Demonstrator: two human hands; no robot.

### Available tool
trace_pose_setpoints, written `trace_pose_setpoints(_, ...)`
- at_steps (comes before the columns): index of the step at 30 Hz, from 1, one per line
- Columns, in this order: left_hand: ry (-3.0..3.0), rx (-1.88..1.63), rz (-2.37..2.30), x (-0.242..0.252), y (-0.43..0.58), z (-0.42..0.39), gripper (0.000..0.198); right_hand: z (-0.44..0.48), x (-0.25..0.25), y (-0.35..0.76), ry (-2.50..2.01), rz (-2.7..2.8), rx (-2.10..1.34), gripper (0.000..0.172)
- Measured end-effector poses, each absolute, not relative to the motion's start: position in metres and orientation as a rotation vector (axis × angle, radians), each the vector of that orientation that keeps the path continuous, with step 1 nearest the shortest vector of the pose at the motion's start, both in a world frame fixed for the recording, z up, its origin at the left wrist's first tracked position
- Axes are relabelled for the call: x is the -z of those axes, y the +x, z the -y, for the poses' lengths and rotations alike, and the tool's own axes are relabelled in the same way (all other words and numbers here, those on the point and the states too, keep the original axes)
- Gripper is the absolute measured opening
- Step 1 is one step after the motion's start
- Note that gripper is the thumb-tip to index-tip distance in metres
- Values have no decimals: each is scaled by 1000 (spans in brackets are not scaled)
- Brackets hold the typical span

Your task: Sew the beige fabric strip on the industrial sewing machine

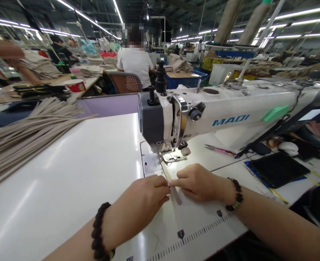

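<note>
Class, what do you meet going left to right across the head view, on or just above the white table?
Strip bundle → left bracelet → left hand → right hand → right bracelet → flat black item.

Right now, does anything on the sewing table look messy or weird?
Nothing looks spilled or broken. The pile of strips on the left of the white table looks a bit messy, because its ends stick out unevenly.

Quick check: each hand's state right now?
Left hand: fingers curled at the narrow strip; grip cannot be told.
Right hand: index finger extended to the strip; grip cannot be told.
</note>
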State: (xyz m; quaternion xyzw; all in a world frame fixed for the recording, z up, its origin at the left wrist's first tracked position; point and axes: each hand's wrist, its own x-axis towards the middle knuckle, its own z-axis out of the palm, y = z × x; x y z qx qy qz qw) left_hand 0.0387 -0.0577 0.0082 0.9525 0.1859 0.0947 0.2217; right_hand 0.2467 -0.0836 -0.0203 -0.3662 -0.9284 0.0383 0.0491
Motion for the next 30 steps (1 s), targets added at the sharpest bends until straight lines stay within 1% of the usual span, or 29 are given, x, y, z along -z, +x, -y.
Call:
trace_pose_setpoints(4,2830,-172,-469,9,46,63,12,87,28,253,-938,2810,-159,24)
trace_pose_setpoints(8,2906,-106,-465,26,46,64,20,87,27,251,-1008,2822,-170,25)
trace_pose_setpoints(13,2945,-246,-508,32,44,59,31,84,25,247,-1162,2755,-219,26)
trace_pose_setpoints(18,3004,-246,-517,36,45,49,29,80,29,244,-1245,2676,-182,29)
trace_pose_setpoints(21,3013,-260,-560,40,45,41,24,78,31,242,-1317,2644,-169,30)
trace_pose_setpoints(27,2873,-337,-651,39,44,30,15,74,32,238,-1403,2601,-149,30)
trace_pose_setpoints(30,2809,-356,-698,37,44,25,14,72,33,235,-1464,2578,-161,31)
